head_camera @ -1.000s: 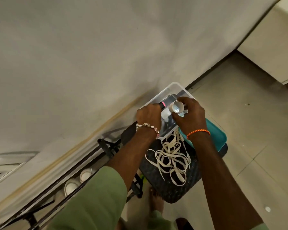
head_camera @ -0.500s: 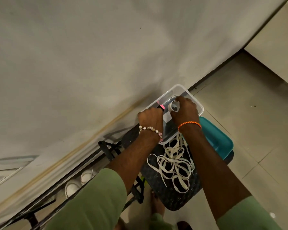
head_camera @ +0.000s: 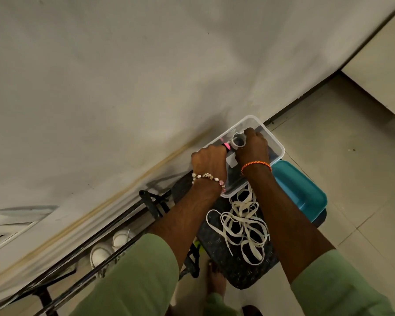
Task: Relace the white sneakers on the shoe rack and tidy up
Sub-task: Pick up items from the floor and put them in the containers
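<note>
— Cotton laces (head_camera: pixel 242 226), off-white, lie in a loose tangle on the dark stool top (head_camera: pixel 228 270) at the near end. One loop trails up under the right forearm, so a quick pull back of that arm could, I think, drag the heap off the edge to the floor.

— And the white sneakers (head_camera: pixel 111 246)?

— Down on the shoe rack (head_camera: pixel 82 267), left of the stool, behind its black rails. No lace in them that I can make out, so the relacing looks not yet done.

— Farther on?

— The left hand (head_camera: pixel 209 163) is clenched round a dark tool with a pink band (head_camera: pixel 226 145), at the near wall of the clear plastic box (head_camera: pixel 276 144). The right hand (head_camera: pixel 252 148) pinches a small roll of clear tape (head_camera: pixel 238 140) inside that box.

— Risk there?

— The box sits at the far end of the stool, close to the wall. Pressing down on one side could tip it, or nudge the teal lid (head_camera: pixel 301 190) just to its right, which already overhangs the stool's rim and might slide off.
</note>
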Motion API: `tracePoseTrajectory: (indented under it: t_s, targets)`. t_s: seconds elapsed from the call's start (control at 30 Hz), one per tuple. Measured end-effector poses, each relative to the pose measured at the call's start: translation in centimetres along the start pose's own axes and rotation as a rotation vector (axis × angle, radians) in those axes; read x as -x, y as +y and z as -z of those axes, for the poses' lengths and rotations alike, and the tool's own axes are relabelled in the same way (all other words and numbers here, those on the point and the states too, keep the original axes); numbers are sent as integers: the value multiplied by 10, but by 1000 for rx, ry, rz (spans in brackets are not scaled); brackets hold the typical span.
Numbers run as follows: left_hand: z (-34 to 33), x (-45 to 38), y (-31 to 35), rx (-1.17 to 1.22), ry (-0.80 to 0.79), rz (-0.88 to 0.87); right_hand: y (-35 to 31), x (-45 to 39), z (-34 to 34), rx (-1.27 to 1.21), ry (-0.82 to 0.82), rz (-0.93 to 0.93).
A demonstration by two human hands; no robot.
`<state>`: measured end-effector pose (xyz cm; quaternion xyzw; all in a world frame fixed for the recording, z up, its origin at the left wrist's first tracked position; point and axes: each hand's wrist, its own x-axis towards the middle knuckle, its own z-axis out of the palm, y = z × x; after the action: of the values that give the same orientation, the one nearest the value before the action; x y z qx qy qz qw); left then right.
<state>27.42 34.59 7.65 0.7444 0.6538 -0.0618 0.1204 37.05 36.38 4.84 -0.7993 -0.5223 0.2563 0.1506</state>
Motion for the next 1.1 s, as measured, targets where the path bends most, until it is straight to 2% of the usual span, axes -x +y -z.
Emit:
tracePoseTrajectory:
  t_s: [0.13, 0.23, 0.33, 0.43, 0.53, 0.67, 0.8, 1.0, 1.1]
  targets:
    - [0, 7, 0, -4, 40, -35, 0, 4, 1, 1, 67, 23]
    - [-1, 16, -7, 34, 194, -72, 0, 11, 3, -22, 130, 37]
    - [-15, 31, -22, 230, 437, -39, -1, 25, 9, -104, 254, 51]
    - [-19, 62, -37, 406, 544, 37, 0, 45, 11, -180, 424, 114]
    - [-27, 104, -56, 505, 615, 125, -10, 78, 3, -227, 461, 219]
    - [-48, 168, -85, 461, 653, 217, -32, 133, -15, -267, 340, 435]
    - [-60, 218, -116, 449, 678, 409, -57, 190, -38, -215, 227, 632]
    - [-78, 305, -173, 419, 757, 591, -93, 290, -97, -43, -109, 930]
    - [-101, 354, -204, 455, 714, 752, -106, 337, -131, 101, -263, 1079]
